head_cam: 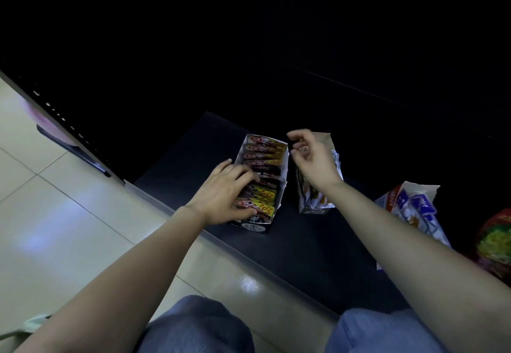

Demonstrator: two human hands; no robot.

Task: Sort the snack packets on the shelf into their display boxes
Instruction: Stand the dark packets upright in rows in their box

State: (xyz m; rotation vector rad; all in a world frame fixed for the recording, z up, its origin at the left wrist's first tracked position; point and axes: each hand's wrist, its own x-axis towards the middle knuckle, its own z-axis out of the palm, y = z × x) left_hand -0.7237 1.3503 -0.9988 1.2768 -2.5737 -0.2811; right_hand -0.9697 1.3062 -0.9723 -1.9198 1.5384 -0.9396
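A dark display box (282,186) stands on the low black shelf (318,244), filled with a row of several dark snack packets (266,156) with yellow "10%" corners. My left hand (224,195) lies on the near packets, fingers curled over their tops and thumb against the front one. To the right stands a second, white display box (315,208) with light packets in it. My right hand (309,153) hovers above that box, fingers loosely curled, holding nothing that I can see.
A blue-and-white snack box (412,206) lies tilted at the right, with a red and yellow bag (495,242) beyond it. The shelf's back is dark. Pale floor tiles (55,214) lie to the left, and my knees (199,325) are below.
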